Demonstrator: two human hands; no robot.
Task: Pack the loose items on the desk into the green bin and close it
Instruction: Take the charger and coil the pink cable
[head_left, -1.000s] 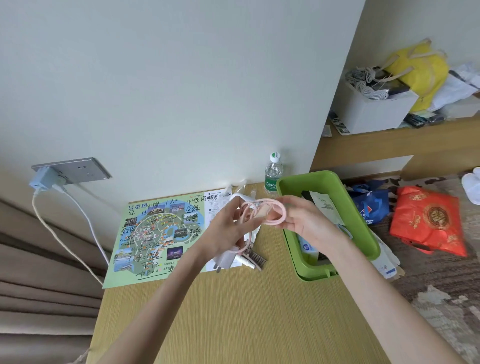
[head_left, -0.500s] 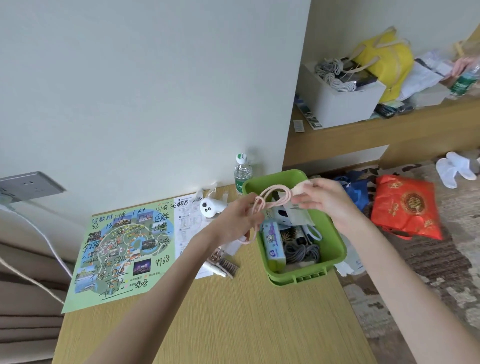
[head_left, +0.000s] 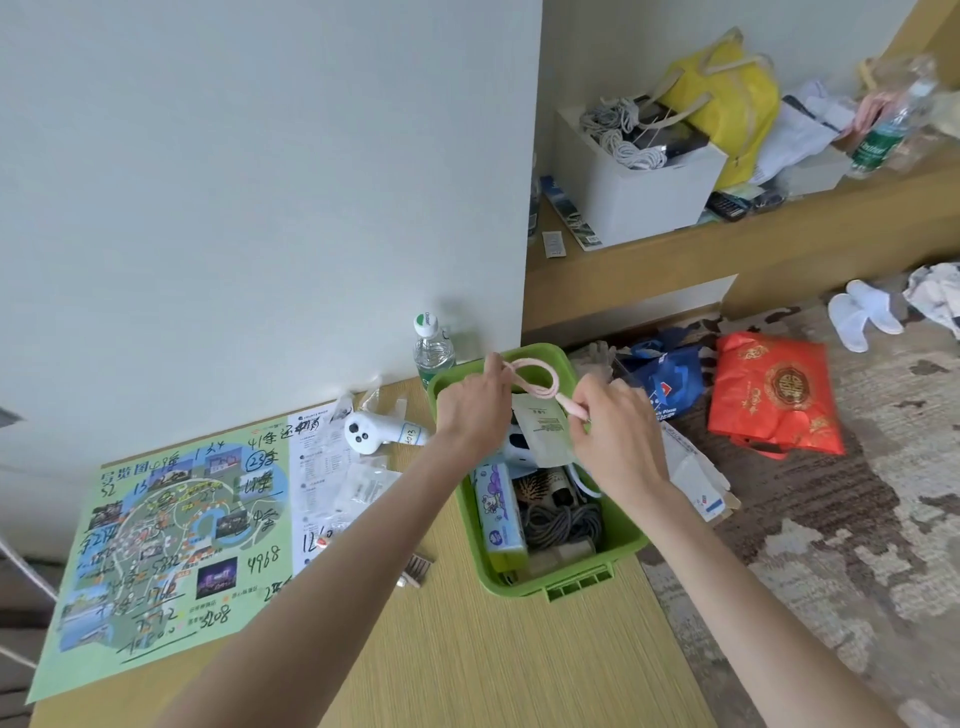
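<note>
The open green bin (head_left: 569, 581) stands at the desk's right edge, holding a tissue pack, a grey coiled cord, a brush and a pale green packet. Over its far end both hands hold a looped pink cable (head_left: 535, 378). My left hand (head_left: 475, 410) pinches the loop's left side, and my right hand (head_left: 613, 431) grips the other end. On the desk to the left lie a white controller (head_left: 371, 434), a clear plastic packet (head_left: 363, 483), a green map sheet (head_left: 171, 540) and a small comb-like item (head_left: 415, 569) partly hidden under my left forearm.
A water bottle (head_left: 432, 349) stands against the wall behind the bin. On the floor to the right lie a blue bag (head_left: 667, 384), a red bag (head_left: 774, 397) and white slippers (head_left: 862, 314). A shelf carries a white box (head_left: 639, 189) and a yellow bag (head_left: 727, 98).
The view has swung right and down. Both hands carried the pink cable from over the desk to above the green bin's far end.
</note>
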